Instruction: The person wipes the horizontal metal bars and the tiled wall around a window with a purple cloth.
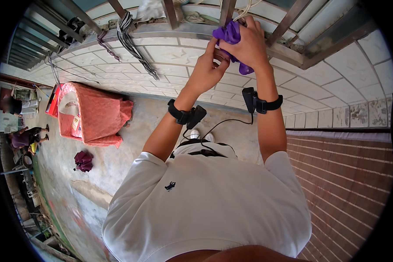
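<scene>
A purple cloth (229, 32) is bunched against an upright metal bar (227, 13) of the window grille. Over its right side lies my right hand (250, 42), gripping the cloth. My left hand (211, 67) is at the cloth's lower left, fingers bent, fingertips touching or very near it; whether it holds a part is hidden. A tail of the cloth hangs below my right palm. White cords (245, 9) are by the bar just above my right hand. Farther left along the grille, a bundle of grey and white cords (134, 42) hangs from another bar.
A tiled wall (170, 67) runs below the grille. A thin purple cord (107, 46) hangs at left. On the concrete floor are a pink quilted cover over a frame (101, 114) and a maroon umbrella (83, 161). A striped brown mat (343, 170) lies right. Two people stand far left.
</scene>
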Demonstrator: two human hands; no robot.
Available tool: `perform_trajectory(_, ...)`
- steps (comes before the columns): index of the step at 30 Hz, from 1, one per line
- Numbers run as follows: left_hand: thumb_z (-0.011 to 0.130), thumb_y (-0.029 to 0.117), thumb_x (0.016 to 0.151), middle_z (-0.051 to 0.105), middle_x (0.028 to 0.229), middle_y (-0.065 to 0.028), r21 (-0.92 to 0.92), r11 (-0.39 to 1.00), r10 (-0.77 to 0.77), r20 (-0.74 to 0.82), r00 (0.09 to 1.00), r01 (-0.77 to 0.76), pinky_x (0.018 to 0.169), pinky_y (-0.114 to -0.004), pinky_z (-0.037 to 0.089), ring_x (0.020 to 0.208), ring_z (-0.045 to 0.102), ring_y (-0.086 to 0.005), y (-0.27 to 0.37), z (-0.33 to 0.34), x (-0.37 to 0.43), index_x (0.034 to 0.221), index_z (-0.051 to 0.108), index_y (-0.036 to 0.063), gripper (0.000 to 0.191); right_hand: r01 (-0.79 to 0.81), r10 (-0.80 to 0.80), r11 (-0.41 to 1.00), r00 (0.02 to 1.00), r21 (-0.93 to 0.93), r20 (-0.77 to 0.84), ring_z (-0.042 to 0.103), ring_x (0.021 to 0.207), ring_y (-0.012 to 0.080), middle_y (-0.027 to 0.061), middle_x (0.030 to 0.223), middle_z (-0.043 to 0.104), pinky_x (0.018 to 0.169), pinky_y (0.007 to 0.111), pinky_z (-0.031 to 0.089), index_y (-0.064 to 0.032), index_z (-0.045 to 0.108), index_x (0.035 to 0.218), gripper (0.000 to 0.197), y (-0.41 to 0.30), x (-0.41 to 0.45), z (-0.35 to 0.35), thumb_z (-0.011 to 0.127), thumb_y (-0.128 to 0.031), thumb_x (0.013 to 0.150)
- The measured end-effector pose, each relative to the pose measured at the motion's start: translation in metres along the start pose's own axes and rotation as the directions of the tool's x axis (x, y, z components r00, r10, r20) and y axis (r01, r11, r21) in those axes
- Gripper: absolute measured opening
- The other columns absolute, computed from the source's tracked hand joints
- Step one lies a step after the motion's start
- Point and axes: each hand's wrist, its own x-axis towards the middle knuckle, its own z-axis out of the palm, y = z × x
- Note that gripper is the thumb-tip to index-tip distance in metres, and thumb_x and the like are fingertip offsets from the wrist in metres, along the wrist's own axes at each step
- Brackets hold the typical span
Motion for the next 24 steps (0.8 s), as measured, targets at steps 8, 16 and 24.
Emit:
perform_trajectory(8, 0.064, 0.004, 0.084, 0.07, 0.101, -0.0189, 0.276, 0.961, 0.009, 0.066, 0.998, -0.027, 0.069, -0.041, 0.055, 0.083, 0.069, -0.0347, -0.001, -0.002, -0.01, 0.151, 0.028, 0.0011, 0.075, -0.081, 0.065, 0.99, 0.99, -0.12, -0.128, 0.051, 0.098, 0.0329, 0.0106, 0.102, 0.052, 0.085, 0.047, 0.045, -0.0059, 0.071, 0.097, 0.038, -0.032, -0.037, -0.007, 0.08, -0.027, 0.067)
perform_trajectory(16, 0.062, -0.003, 0.08, 0.063, 0.119, -0.0274, 0.112, 0.993, -0.038, 0.147, 0.988, 0.022, 0.077, -0.043, 0.054, 0.104, 0.065, -0.0435, -0.009, -0.001, -0.043, 0.154, 0.024, 0.0019, 0.084, -0.214, 0.218, 0.976, 0.972, 0.048, -0.083, 0.06, 0.095, 0.0326, 0.0108, 0.106, 0.056, 0.079, 0.044, 0.052, -0.0047, 0.065, 0.118, 0.054, -0.058, -0.079, 0.003, 0.08, -0.03, 0.073)
perform_trajectory(24, 0.056, -0.008, 0.077, 0.068, 0.111, -0.0199, 0.151, 0.988, 0.058, -0.117, 0.991, -0.039, 0.072, -0.035, 0.054, 0.092, 0.068, -0.031, -0.019, -0.023, -0.03, 0.152, 0.028, 0.0002, 0.08, -0.192, 0.193, 0.981, 0.98, 0.018, -0.05, 0.068, 0.068, 0.0303, 0.0112, 0.08, 0.063, 0.057, 0.041, 0.056, -0.002, 0.064, 0.123, 0.061, -0.072, -0.044, 0.028, 0.074, -0.04, 0.076)
